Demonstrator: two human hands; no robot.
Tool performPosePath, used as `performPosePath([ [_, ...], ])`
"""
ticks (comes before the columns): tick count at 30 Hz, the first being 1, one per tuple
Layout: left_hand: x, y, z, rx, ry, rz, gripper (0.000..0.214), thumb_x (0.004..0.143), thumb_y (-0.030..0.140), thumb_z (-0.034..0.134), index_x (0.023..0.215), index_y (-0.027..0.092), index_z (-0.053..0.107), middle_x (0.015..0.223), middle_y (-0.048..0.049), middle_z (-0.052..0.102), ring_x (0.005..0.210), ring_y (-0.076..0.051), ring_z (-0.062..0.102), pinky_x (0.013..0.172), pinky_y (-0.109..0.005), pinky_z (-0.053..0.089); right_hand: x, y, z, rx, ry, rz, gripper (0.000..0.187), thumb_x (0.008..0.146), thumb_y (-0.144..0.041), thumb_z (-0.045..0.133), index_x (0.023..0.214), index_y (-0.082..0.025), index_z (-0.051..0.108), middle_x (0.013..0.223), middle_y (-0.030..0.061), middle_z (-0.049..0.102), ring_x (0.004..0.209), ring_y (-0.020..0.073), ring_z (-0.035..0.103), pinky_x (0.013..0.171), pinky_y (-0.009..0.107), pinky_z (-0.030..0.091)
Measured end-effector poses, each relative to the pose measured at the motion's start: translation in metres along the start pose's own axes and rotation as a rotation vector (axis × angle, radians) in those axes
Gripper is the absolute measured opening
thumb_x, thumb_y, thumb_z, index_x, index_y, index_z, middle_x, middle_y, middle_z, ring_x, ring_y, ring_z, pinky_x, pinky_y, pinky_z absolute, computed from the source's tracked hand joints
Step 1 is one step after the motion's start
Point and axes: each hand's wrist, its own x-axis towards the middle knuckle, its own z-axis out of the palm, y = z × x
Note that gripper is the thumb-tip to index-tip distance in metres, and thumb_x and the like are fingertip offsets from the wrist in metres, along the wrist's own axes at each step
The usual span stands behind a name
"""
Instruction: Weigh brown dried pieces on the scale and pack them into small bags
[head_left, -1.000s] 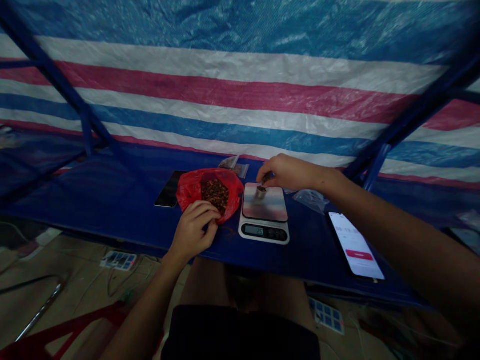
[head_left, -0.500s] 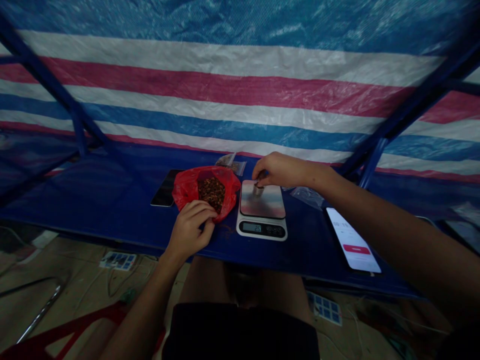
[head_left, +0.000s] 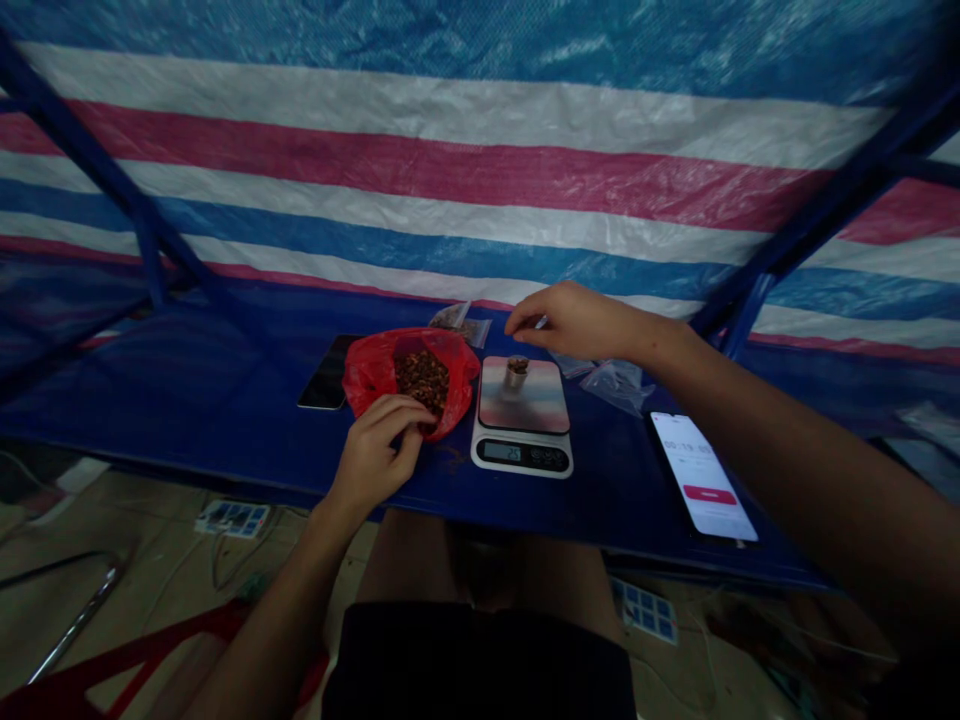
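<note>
A red plastic bag (head_left: 367,365) lies with its mouth spread, showing brown, nut-like pieces (head_left: 421,382) inside. At its near rim, my left hand (head_left: 381,452) has its fingers curled over the edge, gripping the plastic; the fingertips are partly hidden. On the plate of a white digital kitchen scale (head_left: 523,468) stands a small metal cup (head_left: 514,379), filled to the top with brown pieces. Just above and behind the cup hovers my right hand (head_left: 559,322), not touching it. Its bent fingers and thumb are slightly apart, with nothing visible between them.
A dark phone (head_left: 324,385) lies left of the bag, and a lit phone with a timer (head_left: 705,480) lies at right. Small clear bags (head_left: 615,385) sit behind the scale, and a filled one (head_left: 471,328) behind the red bag. Blue metal bars (head_left: 739,320) slant at both sides.
My right hand has let go at the metal cup and lifted slightly up and away, leaving the cup in view on the scale. My left hand remains at the bag's rim.
</note>
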Motion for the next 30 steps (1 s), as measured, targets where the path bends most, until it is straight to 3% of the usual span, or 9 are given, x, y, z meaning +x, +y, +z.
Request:
performPosePath([
  [3,0.017,0.000,-0.007,0.060,-0.077,-0.075,0.030,0.100,0.013,0.051,0.108,0.019,0.080,0.113,-0.0082,0.079,0.107,-0.021,0.075,0.102,-0.037,0.059,-0.002,-0.001,-0.003,0.060,0.062,0.018,0.023,0.090,-0.017,0.068,0.102,-0.022,0.087,0.095,0.0041,0.085,0.081,0.0207,0.073,0.076,0.033,0.051],
  [6,0.042,-0.004,-0.012,0.165,-0.339,-0.114,0.031,0.098,0.018,0.057,0.121,0.018,0.078,0.128,-0.0113,0.076,0.119,-0.027,0.072,0.110,-0.043,0.057,-0.005,-0.002,-0.001,0.162,0.189,0.062,0.017,0.092,-0.025,0.072,0.100,-0.022,0.087,0.093,0.0051,0.084,0.081,0.0213,0.072,0.078,0.035,0.053],
  [8,0.056,-0.008,-0.013,0.260,-0.522,-0.124,0.032,0.091,0.013,0.063,0.119,0.017,0.078,0.129,-0.0129,0.075,0.121,-0.030,0.071,0.110,-0.046,0.057,-0.007,0.000,0.003,0.242,0.296,0.107,0.016,0.092,-0.029,0.073,0.097,-0.021,0.086,0.093,0.0057,0.083,0.081,0.0213,0.072,0.079,0.035,0.055],
  [11,0.069,-0.013,-0.011,0.319,-0.674,-0.141,0.031,0.088,0.010,0.064,0.113,0.018,0.078,0.126,-0.0133,0.076,0.117,-0.031,0.072,0.104,-0.044,0.059,-0.011,0.011,0.017,0.350,0.457,0.175,0.017,0.093,-0.034,0.072,0.092,-0.020,0.083,0.091,0.0061,0.082,0.082,0.0210,0.072,0.079,0.036,0.056],
  [17,0.076,-0.018,-0.011,0.302,-0.719,-0.167,0.026,0.093,0.012,0.062,0.109,0.021,0.081,0.118,-0.0097,0.080,0.113,-0.028,0.075,0.098,-0.039,0.058,-0.027,0.046,0.067,0.531,0.686,0.320,0.023,0.090,-0.042,0.072,0.086,-0.020,0.079,0.085,0.0057,0.081,0.077,0.0194,0.071,0.072,0.033,0.054],
  [21,0.079,-0.019,-0.018,0.311,-0.694,-0.193,0.029,0.096,0.015,0.057,0.108,0.019,0.084,0.115,-0.0100,0.083,0.107,-0.029,0.077,0.096,-0.040,0.059,-0.034,0.054,0.090,0.514,0.871,0.407,0.032,0.091,-0.051,0.071,0.083,-0.021,0.077,0.079,0.0047,0.079,0.073,0.0189,0.070,0.070,0.033,0.053],
  [25,0.084,-0.019,-0.024,0.322,-0.647,-0.208,0.030,0.097,0.020,0.059,0.115,0.017,0.084,0.121,-0.0119,0.082,0.113,-0.030,0.077,0.101,-0.041,0.058,-0.033,0.052,0.097,0.504,0.913,0.407,0.039,0.093,-0.058,0.069,0.081,-0.021,0.076,0.076,0.0042,0.078,0.069,0.0190,0.069,0.068,0.034,0.054],
  [30,0.091,-0.018,-0.025,0.319,-0.673,-0.223,0.033,0.095,0.018,0.062,0.120,0.017,0.083,0.125,-0.0115,0.082,0.115,-0.029,0.077,0.104,-0.041,0.058,-0.030,0.052,0.104,0.556,0.869,0.387,0.041,0.093,-0.062,0.070,0.082,-0.023,0.076,0.077,0.0045,0.077,0.071,0.0204,0.070,0.067,0.034,0.053],
])
